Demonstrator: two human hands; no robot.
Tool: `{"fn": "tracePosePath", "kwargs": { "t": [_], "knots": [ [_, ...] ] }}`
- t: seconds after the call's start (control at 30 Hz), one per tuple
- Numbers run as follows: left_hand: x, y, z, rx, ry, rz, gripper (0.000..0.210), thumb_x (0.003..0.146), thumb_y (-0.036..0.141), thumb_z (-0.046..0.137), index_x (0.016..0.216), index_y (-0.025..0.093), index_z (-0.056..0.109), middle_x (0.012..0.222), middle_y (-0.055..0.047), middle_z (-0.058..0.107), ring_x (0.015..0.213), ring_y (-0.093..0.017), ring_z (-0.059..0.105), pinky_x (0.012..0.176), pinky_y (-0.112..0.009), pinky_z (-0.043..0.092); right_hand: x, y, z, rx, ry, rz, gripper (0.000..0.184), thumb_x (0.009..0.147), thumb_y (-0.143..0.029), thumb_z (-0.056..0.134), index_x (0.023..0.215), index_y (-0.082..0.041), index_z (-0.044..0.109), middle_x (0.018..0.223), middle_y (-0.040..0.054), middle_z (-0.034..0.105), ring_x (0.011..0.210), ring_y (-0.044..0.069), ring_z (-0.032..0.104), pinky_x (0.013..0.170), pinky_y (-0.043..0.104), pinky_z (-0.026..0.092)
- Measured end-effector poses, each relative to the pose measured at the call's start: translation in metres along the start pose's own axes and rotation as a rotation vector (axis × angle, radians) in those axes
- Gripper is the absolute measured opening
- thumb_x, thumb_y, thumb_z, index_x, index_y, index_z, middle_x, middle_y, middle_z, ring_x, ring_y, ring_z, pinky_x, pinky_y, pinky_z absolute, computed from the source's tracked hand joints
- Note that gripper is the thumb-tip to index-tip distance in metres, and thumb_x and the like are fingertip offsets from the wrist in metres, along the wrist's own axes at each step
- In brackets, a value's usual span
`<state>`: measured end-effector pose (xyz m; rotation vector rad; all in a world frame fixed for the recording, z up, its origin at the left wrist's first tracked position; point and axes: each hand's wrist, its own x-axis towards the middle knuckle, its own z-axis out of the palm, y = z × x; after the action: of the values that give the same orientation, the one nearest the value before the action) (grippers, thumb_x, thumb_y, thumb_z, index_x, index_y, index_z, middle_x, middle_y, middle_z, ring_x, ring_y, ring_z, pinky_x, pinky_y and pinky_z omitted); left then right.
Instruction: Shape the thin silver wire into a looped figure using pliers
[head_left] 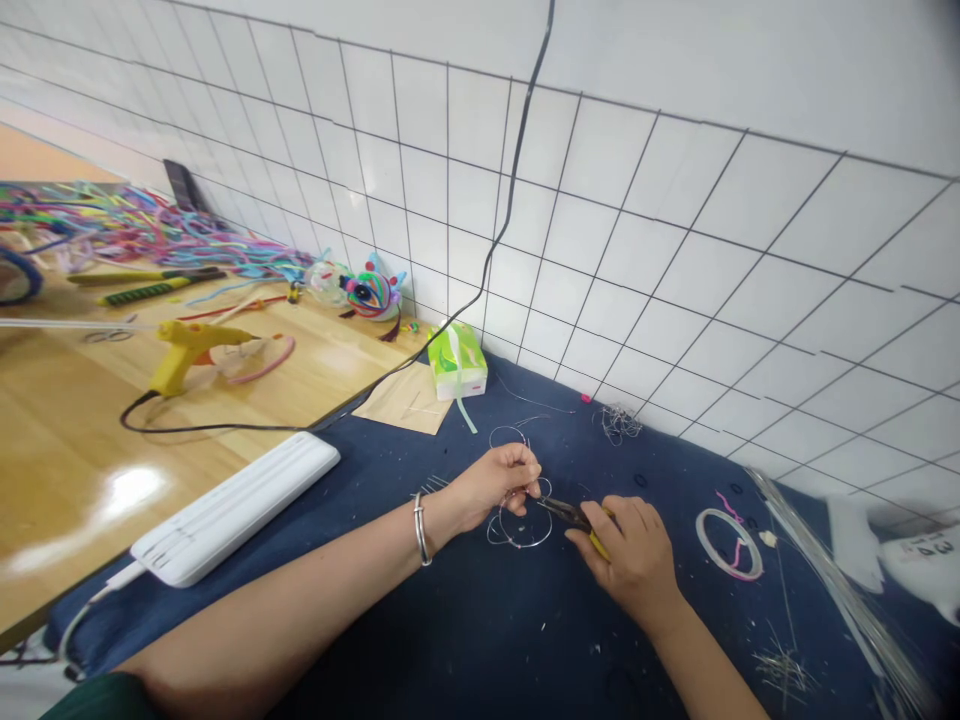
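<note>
Head view: what is held by the left hand (514, 478)?

— A looped shape of thin silvery wire (519, 546) is pinched between its fingers, over the dark blue cloth (450, 640).

— And by the right hand (628, 550)?

— Yellow-handled pliers (568, 514) with dark metal jaws are clasped in its curled fingers, their tips at the wire; whether these are closed cannot be told.
</note>
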<state>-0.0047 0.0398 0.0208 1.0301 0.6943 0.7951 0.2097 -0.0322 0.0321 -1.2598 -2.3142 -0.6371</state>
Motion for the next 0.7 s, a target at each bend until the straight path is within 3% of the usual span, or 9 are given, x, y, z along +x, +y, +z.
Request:
{"fn": "tracePosePath", "kwargs": {
  "t": [0.3, 0.7],
  "knots": [
    [-0.001, 0.006, 0.0035, 0.141, -0.01, 0.169, 0.019, 0.077, 0.032, 0.058, 0.077, 0.014, 0.051, 0.069, 0.001, 0.056, 0.048, -0.005, 0.049, 0.051, -0.019, 0.038, -0.0009, 0.0023, 0.0041, 0.043, -0.07, 0.046, 0.022, 0.082, -0.034, 0.053, 0.096, -0.018, 0.059, 0.079, 0.0058, 0.053, 0.073, 0.015, 0.047, 0.07, 0.029, 0.036],
    [0.0007, 0.0057, 0.0012, 0.252, 0.011, 0.184, 0.015, 0.077, 0.029, 0.056, 0.076, 0.015, 0.051, 0.059, 0.005, 0.047, 0.045, -0.006, 0.047, 0.049, -0.019, 0.036, -0.0022, 0.0002, 0.0092, 0.2, -0.077, 0.135, 0.021, 0.083, -0.034, 0.051, 0.094, -0.017, 0.06, 0.079, 0.0057, 0.056, 0.075, 0.015, 0.052, 0.07, 0.026, 0.04]
  ]
}}
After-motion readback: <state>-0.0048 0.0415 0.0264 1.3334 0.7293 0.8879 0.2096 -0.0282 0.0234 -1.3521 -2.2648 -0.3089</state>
